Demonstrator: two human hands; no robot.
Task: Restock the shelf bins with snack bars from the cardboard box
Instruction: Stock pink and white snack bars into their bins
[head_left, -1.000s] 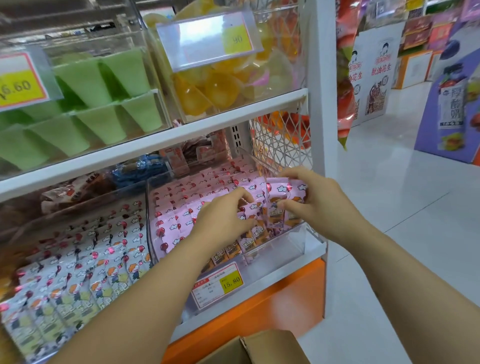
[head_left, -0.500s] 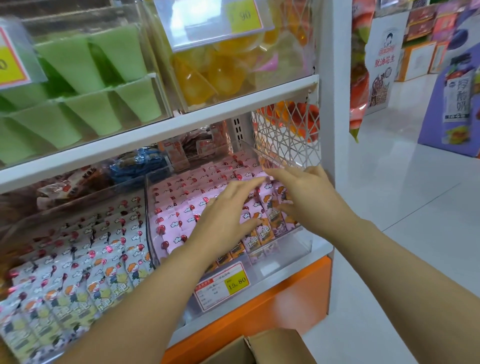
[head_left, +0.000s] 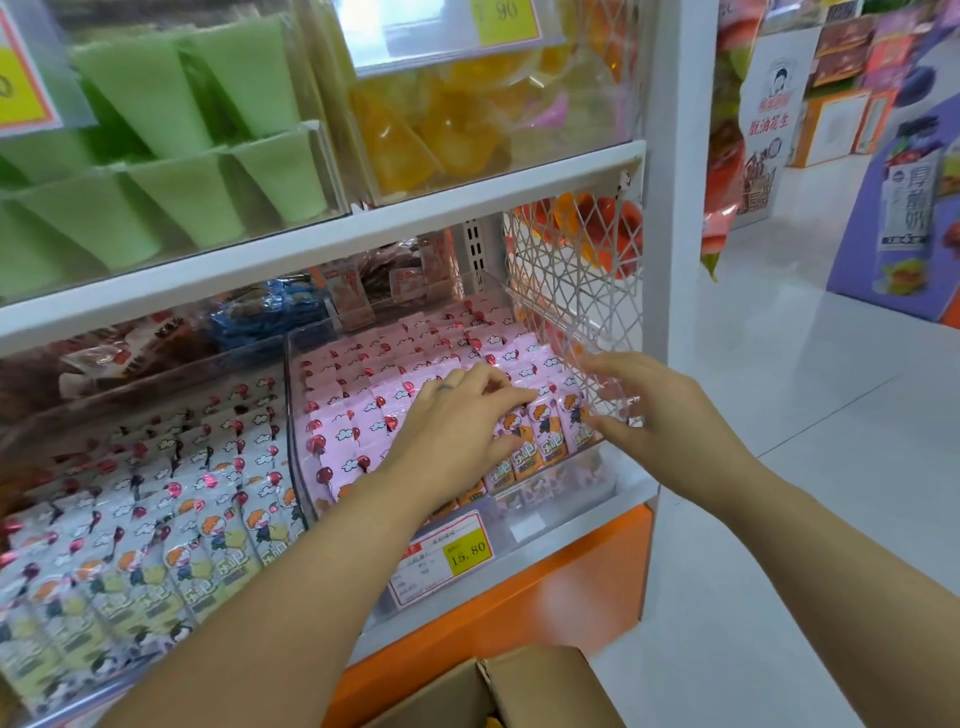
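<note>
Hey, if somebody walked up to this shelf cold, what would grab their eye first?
Probably the two hands in the middle: the left hand rests on the pink snack bars in the clear bin on the lower shelf, and the right hand is spread open at that bin's right end. Above, green wedge-shaped packs and translucent yellow packs fill the upper bins, and an open cardboard box sits at the bottom edge.

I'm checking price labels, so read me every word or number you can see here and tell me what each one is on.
"15.80": lower tag, on the right bin.
"90": upper tag, on the top bin; earlier digits cut off.
Chinese print on bars, poster and purple display: too blurred to read surely.
</note>
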